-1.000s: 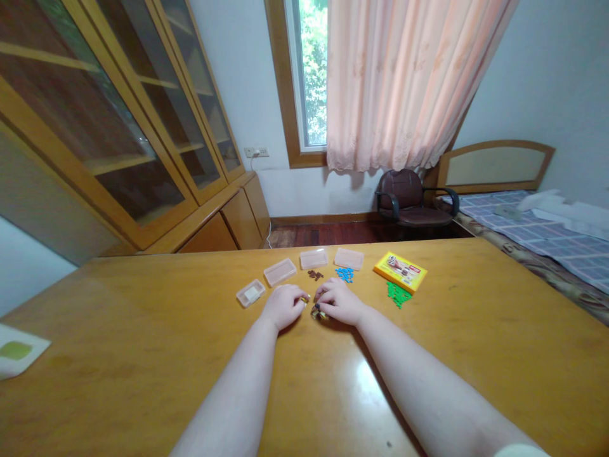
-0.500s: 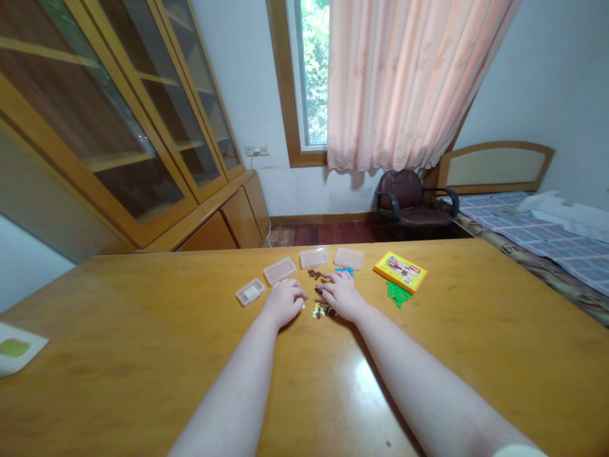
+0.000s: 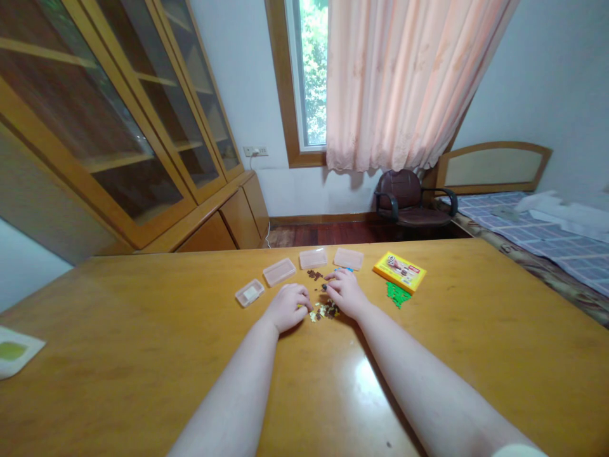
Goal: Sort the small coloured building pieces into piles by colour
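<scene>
My right hand (image 3: 348,293) is over the table with its fingers bent, thumb and index finger closed on a small black toy brick (image 3: 324,287). My left hand (image 3: 288,307) rests by the mixed pile with curled fingers. A small yellow brick (image 3: 299,306) shows at its fingertips, partly hidden. Between the hands lies a loose pile of cream and brown bricks (image 3: 324,310). Dark brown bricks (image 3: 314,275) are grouped just beyond. Blue bricks (image 3: 349,270) lie beyond my right hand, which covers most of them.
Clear plastic boxes stand in an arc: a small one (image 3: 250,293) with something white inside, then others (image 3: 279,272), (image 3: 313,258) and a fourth box (image 3: 349,258). Right of them are a yellow carton (image 3: 399,271) and green bricks (image 3: 398,294). A white sheet (image 3: 21,351) lies far left.
My right hand has shifted slightly right with the black brick, covering more of the blue ones. My left fingers have moved a little right, towards the mixed pile.
</scene>
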Action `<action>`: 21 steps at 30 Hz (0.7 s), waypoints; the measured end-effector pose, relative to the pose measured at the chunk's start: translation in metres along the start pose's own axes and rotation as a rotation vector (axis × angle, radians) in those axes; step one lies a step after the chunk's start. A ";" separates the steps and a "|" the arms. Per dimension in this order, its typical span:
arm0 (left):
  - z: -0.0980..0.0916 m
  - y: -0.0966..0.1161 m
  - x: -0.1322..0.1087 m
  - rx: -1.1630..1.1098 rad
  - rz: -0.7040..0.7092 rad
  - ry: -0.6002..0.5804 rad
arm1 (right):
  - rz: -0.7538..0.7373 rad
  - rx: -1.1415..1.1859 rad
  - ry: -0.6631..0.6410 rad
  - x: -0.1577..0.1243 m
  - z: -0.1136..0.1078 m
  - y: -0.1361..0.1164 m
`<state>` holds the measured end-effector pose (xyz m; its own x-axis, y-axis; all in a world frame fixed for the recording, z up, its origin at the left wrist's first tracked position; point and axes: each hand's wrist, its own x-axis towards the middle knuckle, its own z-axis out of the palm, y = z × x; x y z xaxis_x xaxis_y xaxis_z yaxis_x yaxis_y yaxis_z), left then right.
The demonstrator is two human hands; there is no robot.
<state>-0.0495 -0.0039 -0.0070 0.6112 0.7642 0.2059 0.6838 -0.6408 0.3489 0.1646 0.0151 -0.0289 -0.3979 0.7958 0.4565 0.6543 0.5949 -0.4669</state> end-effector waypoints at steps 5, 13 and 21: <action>0.003 0.001 0.000 0.033 -0.004 0.006 | -0.181 0.093 -0.069 -0.001 0.000 -0.003; 0.000 0.000 0.001 0.052 -0.014 0.015 | -0.232 0.059 -0.206 -0.002 -0.001 -0.007; 0.000 0.005 0.000 -0.066 0.054 -0.013 | -0.069 -0.079 -0.140 -0.001 -0.002 -0.010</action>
<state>-0.0462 -0.0069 -0.0059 0.6520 0.7274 0.2139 0.6223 -0.6746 0.3971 0.1597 0.0086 -0.0230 -0.5261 0.7643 0.3728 0.6685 0.6427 -0.3743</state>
